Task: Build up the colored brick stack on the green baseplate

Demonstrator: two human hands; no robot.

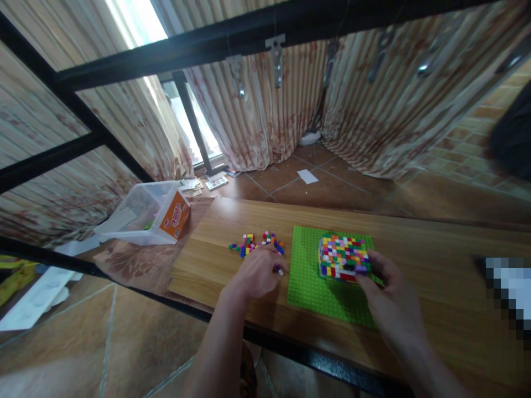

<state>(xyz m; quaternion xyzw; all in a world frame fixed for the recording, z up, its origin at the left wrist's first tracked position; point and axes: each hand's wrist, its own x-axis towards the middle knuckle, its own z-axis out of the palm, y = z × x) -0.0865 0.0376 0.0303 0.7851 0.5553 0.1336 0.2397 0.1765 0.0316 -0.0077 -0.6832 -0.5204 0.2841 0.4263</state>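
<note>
A block of many-coloured toy building bricks [344, 255] stands on a green studded baseplate [305, 276]. My right hand [390, 290] grips the block's right edge, thumb at the front corner and fingers behind, beside a purple brick. To the left of the baseplate, my left hand [259, 271] bends down with its fingers closed. A small whitish brick [280, 271] shows at its fingertips, partly covered by them. Just beyond that hand lies a loose pile of small coloured bricks [248, 239], some hidden behind the knuckles.
The bricks and baseplate are on a wooden tabletop [203, 254]. A clear plastic tub [143, 213] with an orange label lies at the left end. Dark metal bars [174, 61] cross above, with metal clips [277, 61] hanging down. Curtains [265, 121] stand behind; a pixelated patch [512, 293] is at right.
</note>
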